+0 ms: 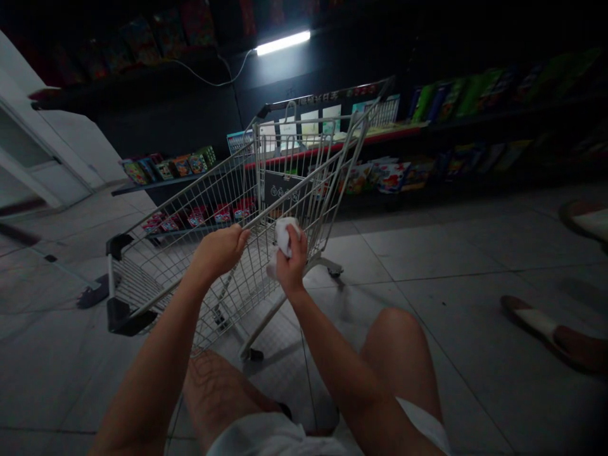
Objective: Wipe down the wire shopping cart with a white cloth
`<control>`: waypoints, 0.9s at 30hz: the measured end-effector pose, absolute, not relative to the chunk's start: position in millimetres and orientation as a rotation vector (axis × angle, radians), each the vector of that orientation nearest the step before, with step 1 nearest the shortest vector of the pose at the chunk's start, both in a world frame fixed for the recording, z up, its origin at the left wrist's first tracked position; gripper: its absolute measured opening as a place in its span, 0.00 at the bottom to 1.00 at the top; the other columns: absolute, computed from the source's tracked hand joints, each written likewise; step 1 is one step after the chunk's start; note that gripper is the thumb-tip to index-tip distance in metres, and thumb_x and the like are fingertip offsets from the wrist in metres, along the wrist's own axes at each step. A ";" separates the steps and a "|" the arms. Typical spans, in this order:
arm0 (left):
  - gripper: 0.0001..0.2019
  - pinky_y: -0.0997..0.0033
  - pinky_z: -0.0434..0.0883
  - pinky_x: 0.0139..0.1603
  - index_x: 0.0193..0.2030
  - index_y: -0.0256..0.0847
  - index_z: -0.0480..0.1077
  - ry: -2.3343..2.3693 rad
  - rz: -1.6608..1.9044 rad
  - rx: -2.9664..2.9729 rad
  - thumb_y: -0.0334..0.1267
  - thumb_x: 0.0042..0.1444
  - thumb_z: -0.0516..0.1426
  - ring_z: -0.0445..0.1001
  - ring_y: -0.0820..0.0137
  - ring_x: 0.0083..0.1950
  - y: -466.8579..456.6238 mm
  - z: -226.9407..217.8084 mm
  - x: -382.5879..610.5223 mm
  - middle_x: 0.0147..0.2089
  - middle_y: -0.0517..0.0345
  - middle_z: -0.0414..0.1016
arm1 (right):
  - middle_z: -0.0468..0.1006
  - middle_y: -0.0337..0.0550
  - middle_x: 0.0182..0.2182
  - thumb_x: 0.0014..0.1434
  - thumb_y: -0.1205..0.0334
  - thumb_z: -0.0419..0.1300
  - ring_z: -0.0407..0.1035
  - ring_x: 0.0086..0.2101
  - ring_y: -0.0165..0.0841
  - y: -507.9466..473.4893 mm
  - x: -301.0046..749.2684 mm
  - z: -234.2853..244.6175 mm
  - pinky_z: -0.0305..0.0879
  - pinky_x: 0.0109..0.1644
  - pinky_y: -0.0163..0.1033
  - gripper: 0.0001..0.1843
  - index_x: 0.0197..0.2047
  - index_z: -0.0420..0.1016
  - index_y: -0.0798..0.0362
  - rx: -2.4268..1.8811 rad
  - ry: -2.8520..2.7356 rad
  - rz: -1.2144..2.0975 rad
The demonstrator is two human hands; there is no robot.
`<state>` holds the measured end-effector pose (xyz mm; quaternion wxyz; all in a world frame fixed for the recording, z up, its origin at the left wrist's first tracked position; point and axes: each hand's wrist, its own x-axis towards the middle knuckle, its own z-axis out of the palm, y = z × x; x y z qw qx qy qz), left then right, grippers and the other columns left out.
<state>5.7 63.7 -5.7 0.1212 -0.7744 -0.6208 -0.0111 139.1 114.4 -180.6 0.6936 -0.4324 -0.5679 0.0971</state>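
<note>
A metal wire shopping cart (247,272) stands right in front of my knees, its basket end to the left. My left hand (221,251) is wrapped around the top rail of the cart's near side. Just to its right, my right hand (293,253) holds a bunched white cloth (285,234) against the wire side of the cart. Part of the cloth hangs below the fingers. A dark panel with white symbols (284,190) sits inside the cart near the handle end.
Behind the cart runs a dark shelf (403,126) with books and packets, lit by a tube lamp (283,43). Sandalled feet of another person (546,326) are at the right. Another foot (95,292) and a long pole (66,271) appear at the left.
</note>
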 end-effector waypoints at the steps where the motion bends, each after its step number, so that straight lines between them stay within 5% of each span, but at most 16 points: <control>1: 0.23 0.64 0.67 0.39 0.43 0.38 0.68 -1.812 -0.031 -2.259 0.48 0.70 0.37 0.79 0.59 0.43 64.4 -5.7 5.8 0.42 0.46 0.80 | 0.54 0.49 0.68 0.56 0.74 0.49 0.51 0.68 0.41 125.0 141.1 -160.6 0.55 0.71 0.56 0.39 0.70 0.55 0.47 -0.974 -1.305 0.212; 4: 0.23 0.64 0.68 0.40 0.43 0.38 0.69 -1.816 -0.033 -2.255 0.48 0.70 0.38 0.79 0.58 0.43 65.8 -5.8 6.2 0.42 0.46 0.80 | 0.41 0.49 0.72 0.55 0.76 0.49 0.41 0.72 0.44 134.4 128.4 -142.4 0.58 0.70 0.55 0.43 0.73 0.46 0.50 -1.068 -1.415 0.229; 8: 0.23 0.63 0.69 0.41 0.45 0.38 0.69 -1.824 -0.050 -2.253 0.48 0.70 0.38 0.79 0.58 0.44 64.4 -4.8 8.1 0.43 0.45 0.80 | 0.31 0.54 0.74 0.53 0.76 0.53 0.39 0.72 0.47 90.8 86.4 -206.5 0.66 0.65 0.50 0.48 0.74 0.42 0.53 -1.118 -1.577 0.300; 11: 0.23 0.63 0.69 0.41 0.45 0.37 0.69 -1.842 -0.035 -2.235 0.48 0.70 0.38 0.79 0.57 0.44 62.5 -3.6 9.7 0.43 0.44 0.80 | 0.38 0.54 0.73 0.52 0.77 0.56 0.45 0.71 0.47 57.6 74.8 -266.5 0.68 0.64 0.48 0.45 0.72 0.51 0.53 -1.005 -1.750 0.276; 17: 0.21 0.63 0.69 0.42 0.44 0.38 0.69 -1.822 -0.024 -2.252 0.47 0.69 0.39 0.79 0.58 0.45 62.1 -4.1 8.3 0.43 0.45 0.79 | 0.72 0.37 0.61 0.63 0.71 0.55 0.70 0.56 0.31 93.2 141.1 -303.4 0.72 0.59 0.39 0.26 0.60 0.72 0.39 -0.723 -2.084 0.059; 22: 0.22 0.64 0.69 0.41 0.44 0.38 0.68 -1.829 -0.027 -2.264 0.48 0.70 0.38 0.78 0.60 0.43 61.3 -2.9 9.6 0.43 0.45 0.79 | 0.74 0.46 0.56 0.56 0.74 0.53 0.70 0.56 0.34 133.1 192.0 -281.4 0.70 0.61 0.40 0.26 0.56 0.76 0.48 -0.833 -1.905 0.046; 27: 0.22 0.64 0.70 0.40 0.45 0.37 0.68 -1.836 -0.008 -2.250 0.48 0.69 0.39 0.78 0.60 0.43 60.0 -1.2 13.8 0.42 0.45 0.79 | 0.68 0.53 0.58 0.52 0.72 0.51 0.63 0.61 0.39 160.6 192.8 -243.9 0.61 0.68 0.49 0.32 0.61 0.69 0.54 -1.122 -1.393 0.145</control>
